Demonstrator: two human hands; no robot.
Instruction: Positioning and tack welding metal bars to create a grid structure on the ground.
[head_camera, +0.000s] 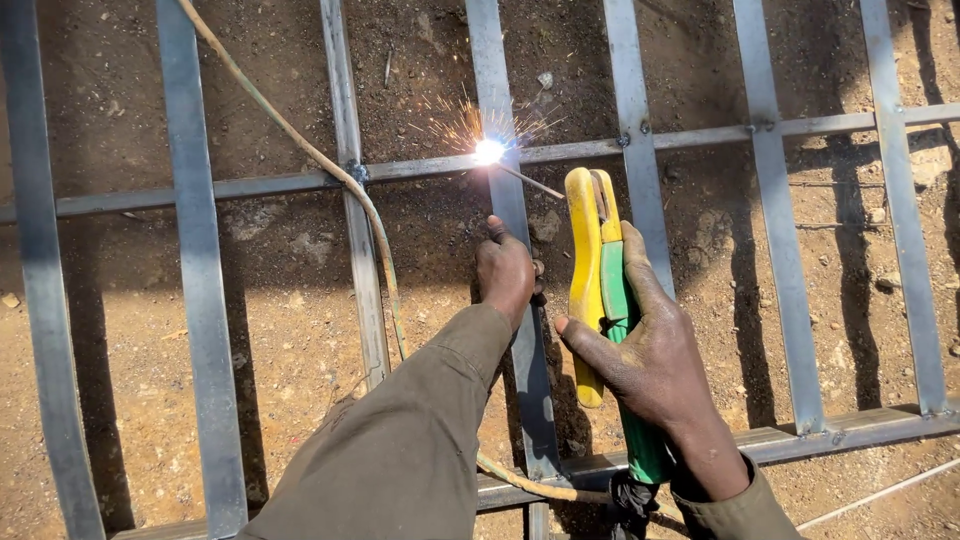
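1. Yellow-and-green plastic welding electrode holder (600, 300) is seen at centre-right of frame, upright w/ clamp end toward the top.
2. Right hand (655, 365) is wrapped around the holder's green handle; grip clenched on it, thumb laid up along the yellow lever.
3. Thin grey welding rod (535, 184) is clamped in the holder's top end and slanted up-left; its tip is met by a bright white arc w/ orange sparks (488, 150) at upper centre.
4. Arc sits where a vertical flat grey steel bar (515, 215) is crossed by a horizontal flat grey steel bar (430, 166) of a grille frame laid on the ground.
5. Left hand (505, 270) is pressed on that vertical bar just below the arc, fingers curled over it; grip closed on the bar, olive sleeve (400, 450) trailing to lower centre.
6. Tan, dirty welding cable (330, 165) is run from upper left across the bars, down the middle, then toward the holder's base at lower centre.
7. Brown stony dirt ground (280, 290) is seen under the frame, partly shaded at top.
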